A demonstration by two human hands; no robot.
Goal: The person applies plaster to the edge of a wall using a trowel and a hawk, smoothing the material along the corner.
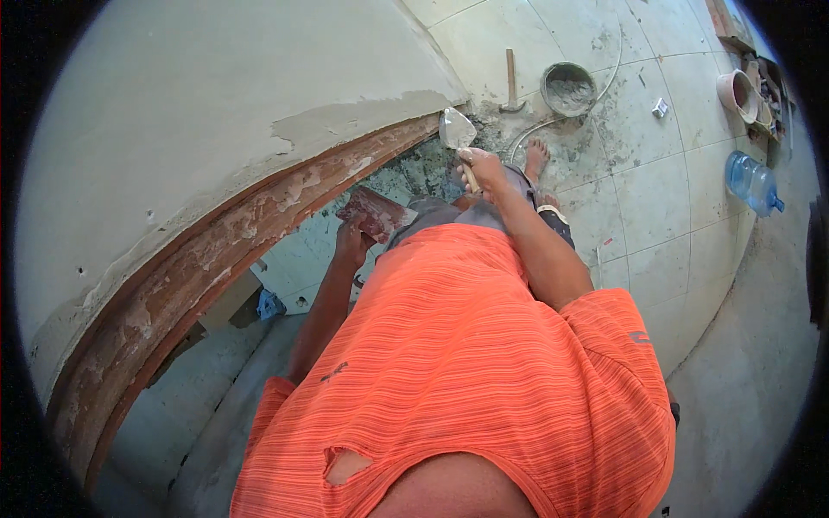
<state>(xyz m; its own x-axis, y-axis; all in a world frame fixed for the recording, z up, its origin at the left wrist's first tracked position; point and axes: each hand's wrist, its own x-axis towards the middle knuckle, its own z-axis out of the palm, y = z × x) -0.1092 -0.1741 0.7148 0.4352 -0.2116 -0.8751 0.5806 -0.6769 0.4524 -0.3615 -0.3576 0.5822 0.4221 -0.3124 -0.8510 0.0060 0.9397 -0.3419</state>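
Note:
My right hand (486,173) is closed round the wooden handle of a pointing trowel (456,129). Its blade, coated with pale wet mortar, is beside the lower corner of the plastered wall (233,95). In my left hand (351,243) is a flat reddish-brown board (376,214), held in front of my legs, with a pale smear along its right edge. A worn reddish-brown wooden frame (233,224) runs along the wall's edge, just left of the board. Part of the left hand's grip is hidden by the board.
A black bucket (569,90) of grey mortar and a hammer (511,82) are on the tiled floor ahead, beside a pale hose (615,76). Farther right are a small white box (660,108), a pinkish bucket (737,93) and a blue water jug (753,184). Mortar splashes mark the tiles.

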